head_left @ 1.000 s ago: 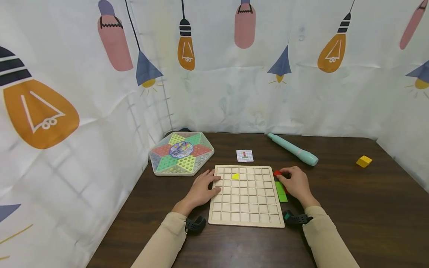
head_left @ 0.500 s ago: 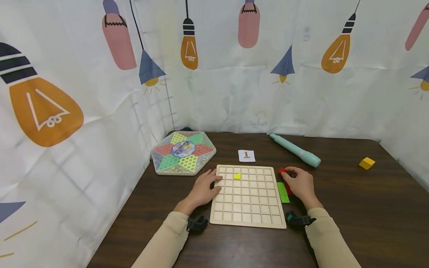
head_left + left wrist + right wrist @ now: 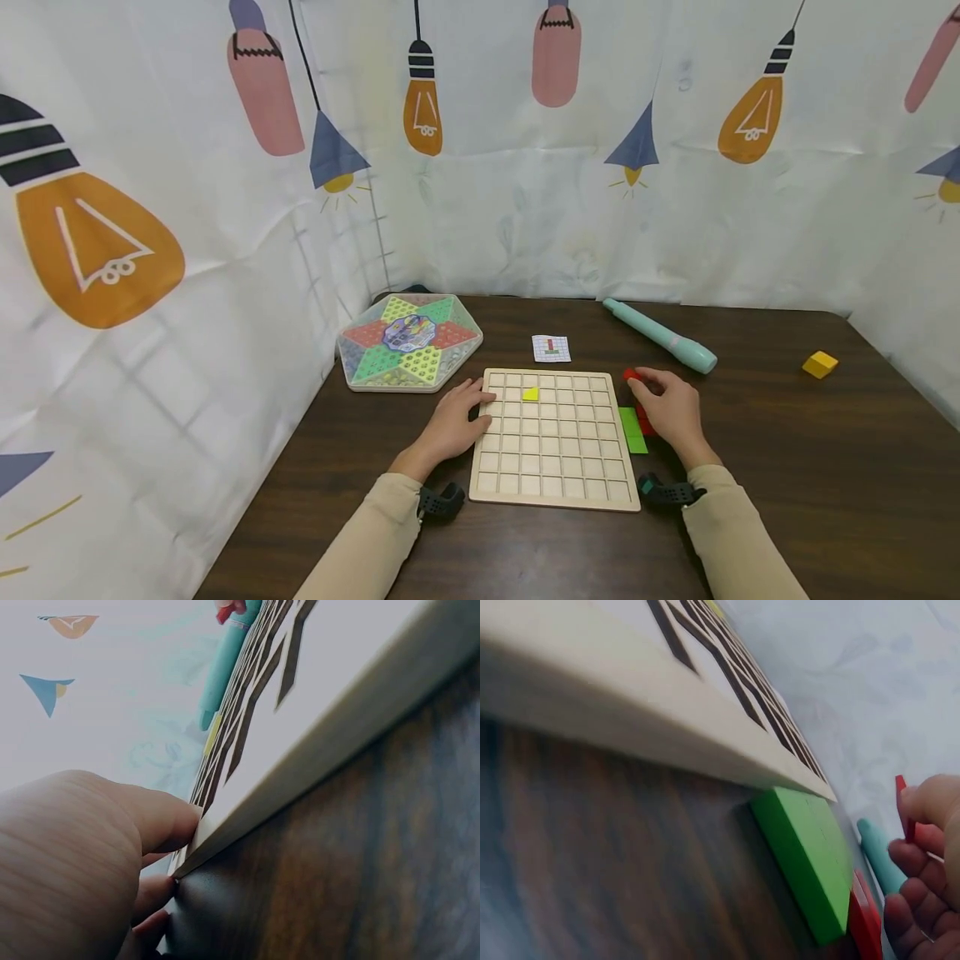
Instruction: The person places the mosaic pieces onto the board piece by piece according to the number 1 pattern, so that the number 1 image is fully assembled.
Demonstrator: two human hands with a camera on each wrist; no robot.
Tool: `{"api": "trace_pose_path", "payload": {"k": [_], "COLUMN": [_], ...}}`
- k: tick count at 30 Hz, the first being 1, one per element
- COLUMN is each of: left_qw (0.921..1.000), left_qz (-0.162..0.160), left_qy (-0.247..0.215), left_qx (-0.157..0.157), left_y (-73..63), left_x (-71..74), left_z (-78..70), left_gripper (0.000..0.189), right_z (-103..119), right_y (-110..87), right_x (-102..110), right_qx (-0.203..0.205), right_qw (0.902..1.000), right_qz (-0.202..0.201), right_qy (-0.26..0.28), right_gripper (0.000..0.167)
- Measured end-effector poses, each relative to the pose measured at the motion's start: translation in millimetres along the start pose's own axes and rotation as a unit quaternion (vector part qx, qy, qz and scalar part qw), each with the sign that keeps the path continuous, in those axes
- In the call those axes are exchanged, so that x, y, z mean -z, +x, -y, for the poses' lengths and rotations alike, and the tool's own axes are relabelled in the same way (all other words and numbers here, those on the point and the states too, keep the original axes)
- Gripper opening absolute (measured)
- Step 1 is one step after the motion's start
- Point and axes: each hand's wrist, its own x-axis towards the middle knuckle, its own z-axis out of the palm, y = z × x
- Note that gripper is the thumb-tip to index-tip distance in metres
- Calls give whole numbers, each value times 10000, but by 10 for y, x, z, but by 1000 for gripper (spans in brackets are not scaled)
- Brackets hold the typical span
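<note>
Pinching a red piece [image 3: 631,374] beside the wooden board's [image 3: 551,443] far right corner, the right hand [image 3: 671,410] held it narrowly (light and stiff, I guessed, best taken by its edges) while the left hand [image 3: 452,418], fingers relaxed, touched the left edge.

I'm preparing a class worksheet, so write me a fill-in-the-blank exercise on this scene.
The pinched piece in the right hand is coloured ____.
The tile lying on the board is coloured ____.
The left hand touches the board's ____ edge.
The green block lies on the board's ____ side.

Missing words: red; yellow; left; right.
</note>
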Motion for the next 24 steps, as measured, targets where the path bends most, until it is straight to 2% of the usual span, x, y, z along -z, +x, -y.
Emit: {"api": "trace_pose_path", "payload": {"k": [3,8,11,14,19,24], "left_qw": [10000,9999,9999,9998,9995,9990], "left_qz": [-23,-50,-62,-45,16,96], "left_qy": [-42,-131,-153,-198,-301,-369], "left_qx": [62,91,46,28,96,215], "left_y": [-2,1,2,-6,-20,-22], "left_x": [6,9,10,15,29,44], "left_z": [5,16,21,21,18,12], "left_gripper": [35,35,35,38,41,43], "right_z": [48,147,228,297,363,433], "right_y": [-9,-27,-39,-56,-89,-112], "right_x": [-21,-49,-56,-78,-131,-183], "right_qx": [77,-165,-273,-274,-152,190], "right_qw": [9999,9979,9944,9920,9909,9905], "right_qz": [-7,52,197,430,821,975], "right_qy": [127,617,998,1154,1056,950], "right_gripper": [38,44,48,49,46,40]}}
